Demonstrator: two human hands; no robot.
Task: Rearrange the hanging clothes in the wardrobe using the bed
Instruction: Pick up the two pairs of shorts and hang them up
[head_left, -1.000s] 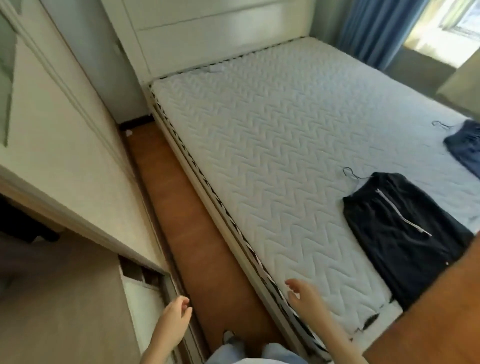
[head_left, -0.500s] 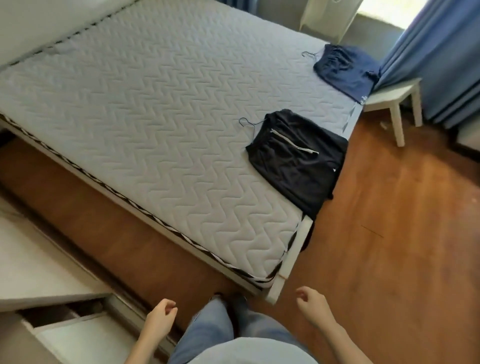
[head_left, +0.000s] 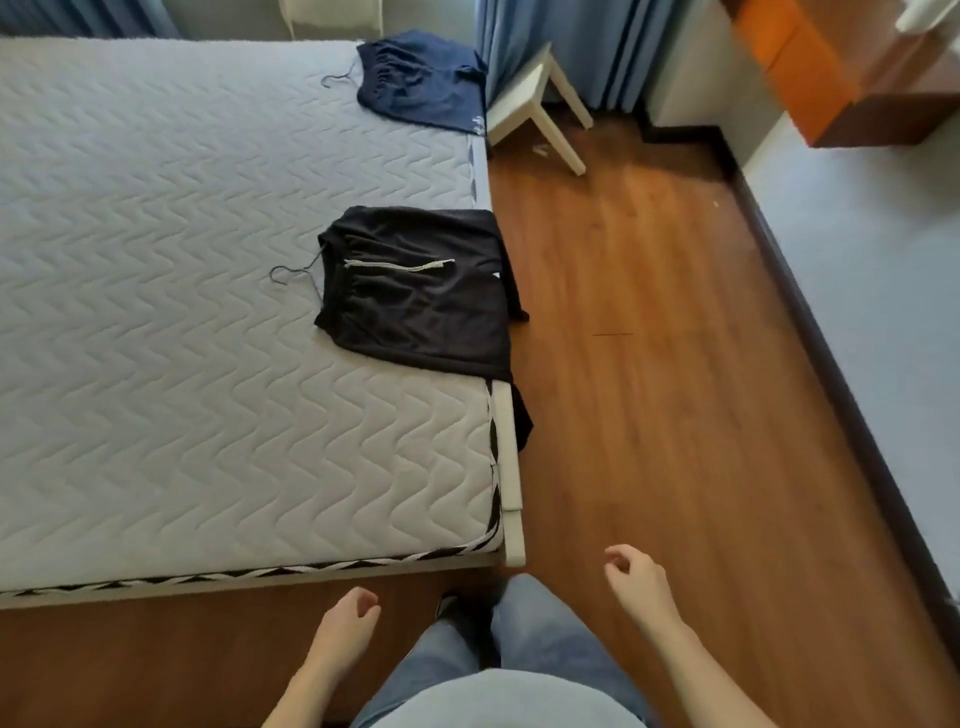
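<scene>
Mattress (head_left: 208, 322): pale grey-white, quilted in a zigzag chevron pattern.
Mattress edging (head_left: 311, 569): band of black and white triangles.
Near shorts (head_left: 415, 317): black, with a white drawstring (head_left: 397, 265).
Far shorts (head_left: 421, 88): navy blue.
Floor (head_left: 649, 415): reddish-brown wood grain.
Stool (head_left: 524, 98): cream-white.
Curtains (head_left: 571, 41): mid blue.
Skirting board (head_left: 830, 364): dark brown.
Wall (head_left: 872, 249): pale blue-grey.
Corner cabinet (head_left: 779, 41): orange and brown.
Jeans (head_left: 545, 634): light washed blue.
</scene>
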